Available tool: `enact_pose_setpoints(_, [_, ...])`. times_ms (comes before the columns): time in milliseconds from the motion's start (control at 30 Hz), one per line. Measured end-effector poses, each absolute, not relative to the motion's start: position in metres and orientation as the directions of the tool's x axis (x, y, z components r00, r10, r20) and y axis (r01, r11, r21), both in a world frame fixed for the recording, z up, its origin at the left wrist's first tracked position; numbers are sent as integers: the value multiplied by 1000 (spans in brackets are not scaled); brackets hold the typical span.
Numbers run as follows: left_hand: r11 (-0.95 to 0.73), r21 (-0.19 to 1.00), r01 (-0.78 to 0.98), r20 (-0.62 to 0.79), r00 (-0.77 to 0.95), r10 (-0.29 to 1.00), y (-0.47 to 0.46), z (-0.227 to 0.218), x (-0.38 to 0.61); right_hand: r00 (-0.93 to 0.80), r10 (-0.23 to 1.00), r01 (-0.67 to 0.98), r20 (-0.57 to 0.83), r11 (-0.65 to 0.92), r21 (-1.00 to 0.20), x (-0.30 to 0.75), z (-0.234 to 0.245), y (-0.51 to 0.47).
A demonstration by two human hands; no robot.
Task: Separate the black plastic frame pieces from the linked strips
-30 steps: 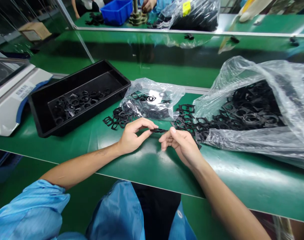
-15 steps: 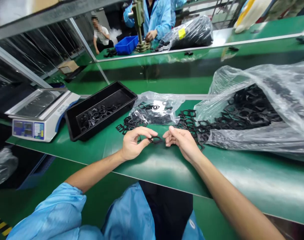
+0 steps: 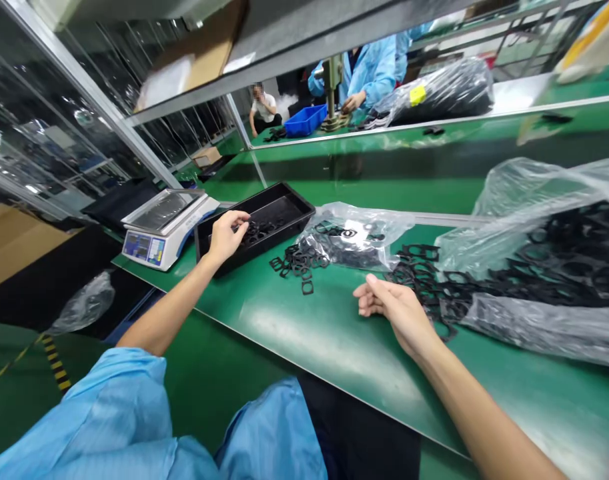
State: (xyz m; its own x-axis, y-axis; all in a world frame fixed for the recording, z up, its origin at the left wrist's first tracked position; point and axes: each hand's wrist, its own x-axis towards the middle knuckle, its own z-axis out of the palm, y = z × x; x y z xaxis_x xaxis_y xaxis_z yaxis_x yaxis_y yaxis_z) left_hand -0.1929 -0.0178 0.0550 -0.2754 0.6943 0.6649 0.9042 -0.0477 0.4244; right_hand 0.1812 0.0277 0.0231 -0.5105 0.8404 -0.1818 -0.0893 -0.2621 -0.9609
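My left hand (image 3: pixel 227 235) is over the near left part of a long black tray (image 3: pixel 297 192), its thumb and forefinger a little apart. No part shows plainly between them. Small black ring-shaped parts (image 3: pixel 264 229) lie in the tray beside those fingertips. My right hand (image 3: pixel 391 303) hovers above the green table with loosely bent fingers and nothing visible in them. Nearest to it is a heap of flat black frames with round openings (image 3: pixel 418 270), spilling from a large clear bag (image 3: pixel 514 183).
A white weighing scale (image 3: pixel 167 223) stands left of the tray. A smaller clear bag of black parts (image 3: pixel 357 243) lies mid-table, with a loose pile (image 3: pixel 297 260) beside it. Overhead runs a grey shelf (image 3: pixel 284 57). Across the bench, a co-worker's hand (image 3: pixel 354 101) is near a press (image 3: pixel 333 87).
My left hand has moved left to the tray from the table's middle, where it held a black ring-shaped part. My right hand stays near the heap. The view has swung left.
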Motion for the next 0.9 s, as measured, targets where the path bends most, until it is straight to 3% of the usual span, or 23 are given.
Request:
enact_pose_setpoints(100, [-142,299,944,709,-120,695,-42,31,-174,-503,847,-87,-171,-246,-965,182,21,29])
enact_pose_setpoints(233, [-318,281,905,548,121,828,-64,-12,-134,-505,847,-76,-166,-236,-969,181,17,30])
enact_pose_setpoints(533, [-250,370,895,337,121,934,-32,-33,-113,-484,859,-65,-168,-227,-972,180,15,32])
enact_pose_setpoints(900, [-288,301,909,494,110,863,-32,-25,-115,-526,829,-17,-188,-232,-973,179,11,31])
